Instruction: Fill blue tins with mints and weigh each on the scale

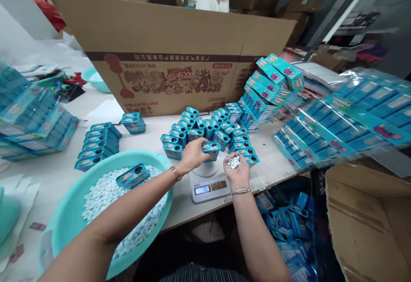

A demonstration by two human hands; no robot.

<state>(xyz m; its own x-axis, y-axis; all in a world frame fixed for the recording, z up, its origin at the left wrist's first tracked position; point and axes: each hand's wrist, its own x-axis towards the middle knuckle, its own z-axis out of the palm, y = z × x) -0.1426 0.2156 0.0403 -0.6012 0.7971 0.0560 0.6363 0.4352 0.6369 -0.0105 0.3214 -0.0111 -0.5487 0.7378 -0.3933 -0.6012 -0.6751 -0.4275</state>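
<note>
My left hand [194,157] grips a small blue box [211,146] by its side, just above the round pan of a white digital scale [210,191]. Whether the box touches the pan I cannot tell. White candies show near the opening in its top. Right of the scale, my right hand [236,171] is cupped palm up around a small heap of white candies [233,162]. A turquoise basin [161,160] on the left holds a mass of the same candies, and another blue box [133,176] lies on them.
Several blue boxes [173,150] crowd behind the scale. A row of boxes [98,145] stands left. A large carton [180,76] walls off the back. Wrapped packs [346,115] are stacked right. Below the table edge are loose boxes [289,222] and an open carton [359,213]. Two people are beyond.
</note>
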